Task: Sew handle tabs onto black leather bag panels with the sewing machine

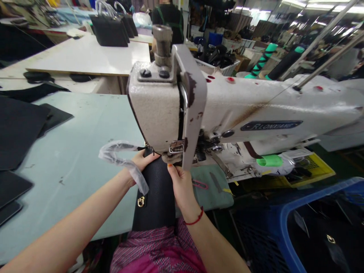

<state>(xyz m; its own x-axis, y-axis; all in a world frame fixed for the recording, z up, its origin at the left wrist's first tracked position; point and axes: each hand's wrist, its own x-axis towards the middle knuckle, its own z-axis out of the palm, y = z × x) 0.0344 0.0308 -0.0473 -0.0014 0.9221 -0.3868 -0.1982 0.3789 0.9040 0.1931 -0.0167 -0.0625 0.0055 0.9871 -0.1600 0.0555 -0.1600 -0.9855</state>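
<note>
Your left hand (pixel 143 159) grasps the far left edge of the black grained leather bag (pixel 157 197). The bag lies at the near edge of the pale green tabletop (pixel 79 144), its far end under the head of the off-white sewing machine (pixel 227 110). Your right hand (pixel 182 185) pinches the bag's right edge. Crumpled clear plastic wrap (pixel 121 155) drapes over your left wrist, above the bag's gold metal clasp (pixel 141 201). A blue plastic crate (pixel 284 223) stands near right.

Left hand (pixel 143 160), right hand (pixel 182 185): tight grips
</note>
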